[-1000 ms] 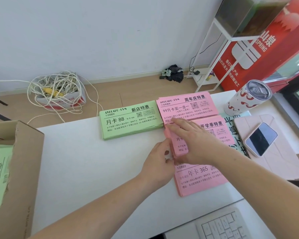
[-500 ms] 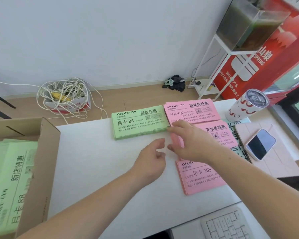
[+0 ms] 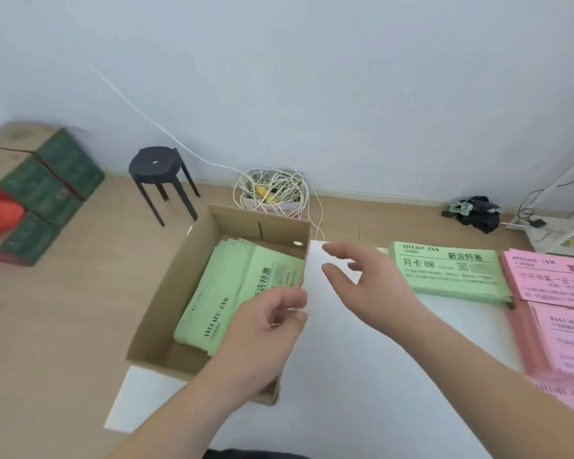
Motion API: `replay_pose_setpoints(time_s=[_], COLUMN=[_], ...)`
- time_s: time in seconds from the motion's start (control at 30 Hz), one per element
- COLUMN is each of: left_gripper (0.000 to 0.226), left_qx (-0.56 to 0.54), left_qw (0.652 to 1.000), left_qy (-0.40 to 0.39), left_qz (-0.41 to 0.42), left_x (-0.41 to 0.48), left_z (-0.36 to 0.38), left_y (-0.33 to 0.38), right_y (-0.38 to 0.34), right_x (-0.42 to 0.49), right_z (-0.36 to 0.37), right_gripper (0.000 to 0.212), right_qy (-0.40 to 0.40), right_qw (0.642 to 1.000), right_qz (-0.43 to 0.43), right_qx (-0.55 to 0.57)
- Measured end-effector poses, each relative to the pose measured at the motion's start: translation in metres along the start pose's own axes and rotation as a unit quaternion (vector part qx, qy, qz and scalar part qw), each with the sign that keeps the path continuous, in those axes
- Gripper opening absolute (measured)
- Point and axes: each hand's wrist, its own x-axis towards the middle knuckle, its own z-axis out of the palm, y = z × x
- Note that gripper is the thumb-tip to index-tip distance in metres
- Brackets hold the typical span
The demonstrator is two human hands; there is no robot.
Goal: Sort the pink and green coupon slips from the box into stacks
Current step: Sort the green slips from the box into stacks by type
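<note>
A brown cardboard box (image 3: 166,286) sits on the left end of the white table (image 3: 362,392), with loose green coupon slips (image 3: 226,289) inside. My left hand (image 3: 262,329) hovers over the box's right wall, fingers apart and holding nothing. My right hand (image 3: 368,279) hangs over the table just right of the box, fingers spread and empty. A stack of green slips (image 3: 448,273) lies on the table to the right. Two pink stacks (image 3: 550,279) (image 3: 564,342) lie at the right edge, partly cut off.
On the wooden floor behind the table stand a black stool (image 3: 159,173), a small box of tangled white cord (image 3: 272,193) and green cartons (image 3: 43,190) at the left. Dark cloth (image 3: 478,210) lies by the wall.
The view has swung left toward the box. Both hands have left the pink stacks and moved left; the left hand is now over the box.
</note>
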Motion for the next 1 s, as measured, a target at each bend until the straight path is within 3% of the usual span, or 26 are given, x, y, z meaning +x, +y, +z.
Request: replay_pose_setpoints(time_s=[0.13,0.3,0.47,0.57,0.67,0.73,0.83,1.0], left_gripper=[0.030,0.047,0.064,0.058,0.018,0.012,0.027,0.046], left_qx=[0.102,0.174,0.157,0.185,0.232,0.260,0.276,0.197], left_qw=[0.990,0.978,0.979,0.978,0.971,0.960,0.952,0.974], left_qy=[0.088,-0.030,-0.023,-0.034,-0.058,-0.088,-0.108,-0.097], left_qz=[-0.048,-0.115,-0.127,-0.088,-0.005,0.048,0.082,0.052], left_x=[0.016,0.046,0.057,0.056,0.038,0.021,0.007,0.013], left_z=[-0.069,-0.083,-0.078,-0.076,-0.065,-0.055,-0.039,-0.052], left_y=[-0.043,-0.075,-0.077,-0.073,-0.057,-0.051,-0.052,-0.061], right_y=[-0.014,-0.015,-0.021,-0.029,-0.034,-0.033,-0.030,-0.030], right_x=[0.011,0.011,0.011,0.016,0.013,0.012,0.011,0.014], right_z=[0.051,0.083,0.081,0.082,0.086,0.088,0.090,0.085], right_gripper=[0.020,0.025,0.025,0.040,0.054,0.052,0.046,0.042], right_qy=[-0.032,-0.056,-0.015,-0.046,-0.063,-0.058,-0.050,-0.069], right_qw=[0.991,0.981,0.989,0.980,0.975,0.975,0.972,0.973], right_qz=[-0.088,-0.070,0.030,0.043,0.024,0.016,0.006,0.000], right_qx=[-0.094,-0.174,-0.145,-0.187,-0.212,-0.213,-0.229,-0.222])
